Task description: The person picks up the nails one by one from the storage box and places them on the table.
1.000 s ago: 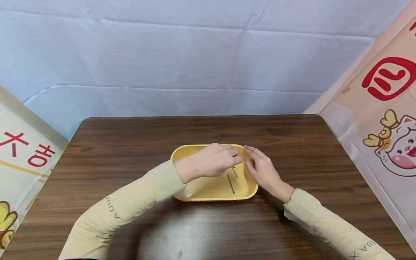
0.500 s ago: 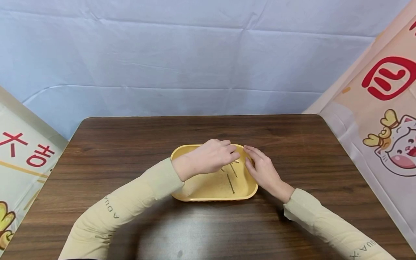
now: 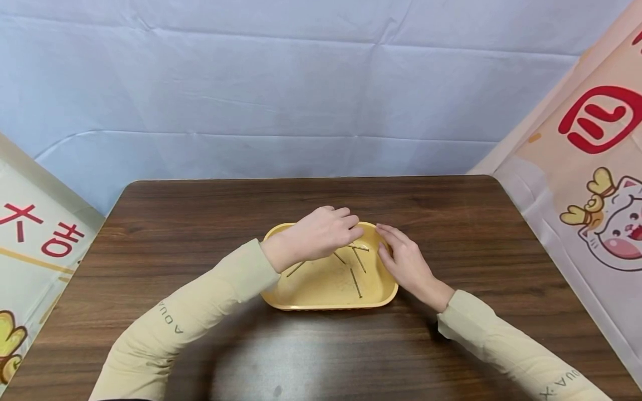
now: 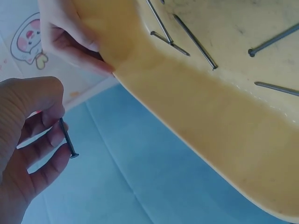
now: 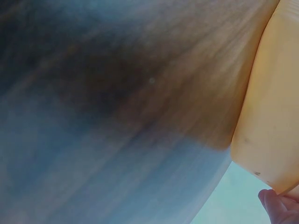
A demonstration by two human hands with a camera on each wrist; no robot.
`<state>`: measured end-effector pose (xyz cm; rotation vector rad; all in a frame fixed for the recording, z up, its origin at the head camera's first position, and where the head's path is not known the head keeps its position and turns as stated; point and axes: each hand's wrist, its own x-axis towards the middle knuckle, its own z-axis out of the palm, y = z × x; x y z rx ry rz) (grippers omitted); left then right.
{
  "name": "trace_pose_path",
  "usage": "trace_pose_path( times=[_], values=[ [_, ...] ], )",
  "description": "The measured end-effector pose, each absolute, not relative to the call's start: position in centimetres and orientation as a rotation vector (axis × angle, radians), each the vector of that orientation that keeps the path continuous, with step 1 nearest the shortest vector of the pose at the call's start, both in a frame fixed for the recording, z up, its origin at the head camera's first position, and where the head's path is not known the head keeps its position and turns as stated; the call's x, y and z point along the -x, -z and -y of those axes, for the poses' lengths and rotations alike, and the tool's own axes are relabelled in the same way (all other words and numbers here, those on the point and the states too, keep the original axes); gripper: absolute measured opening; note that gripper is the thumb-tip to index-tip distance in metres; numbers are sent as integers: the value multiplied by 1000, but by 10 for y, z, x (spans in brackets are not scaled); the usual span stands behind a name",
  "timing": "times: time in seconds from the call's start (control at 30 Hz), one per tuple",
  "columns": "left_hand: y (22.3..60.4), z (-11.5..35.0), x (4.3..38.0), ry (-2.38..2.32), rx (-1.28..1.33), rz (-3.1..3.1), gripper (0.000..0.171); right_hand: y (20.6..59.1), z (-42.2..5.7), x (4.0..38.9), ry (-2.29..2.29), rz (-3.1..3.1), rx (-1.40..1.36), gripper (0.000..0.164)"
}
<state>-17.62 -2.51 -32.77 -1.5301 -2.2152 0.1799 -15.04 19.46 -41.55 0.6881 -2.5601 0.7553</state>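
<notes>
My left hand (image 3: 328,228) is over the back edge of a yellow plastic tray (image 3: 321,307). It pinches a dark iron nail (image 4: 68,139) between thumb and fingers, head pointing away from the thumb in the left wrist view; in the head view the fingers hide this nail. On the tray floor lie several loose nails, among them one near the front right (image 3: 355,283) and another at the left (image 3: 295,269). With thumb inside the rim and fingers outside, my right hand (image 3: 411,267) holds the tray's right end. Only its fingertips (image 5: 275,205) show in the right wrist view.
The tray stands on a dark wood-grain table (image 3: 200,223). Behind the table hangs a pale blue cloth (image 3: 301,111). Printed banners flank it at the left (image 3: 40,234) and right (image 3: 592,167).
My left hand has moved back and slightly left, from over the tray's inside toward its back rim, uncovering more nails. The right hand and tray stay almost still.
</notes>
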Motion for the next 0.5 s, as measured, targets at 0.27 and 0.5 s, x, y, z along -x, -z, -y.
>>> trace_pose_path(
  times=[0.27, 0.5],
  values=[
    [327, 29, 180, -216, 1525, 2209, 21, 414, -194, 150, -755, 2565, -692, 32],
    [327, 34, 184, -187, 1505, 2198, 21, 414, -195, 150, -760, 2578, -686, 33]
  ],
)
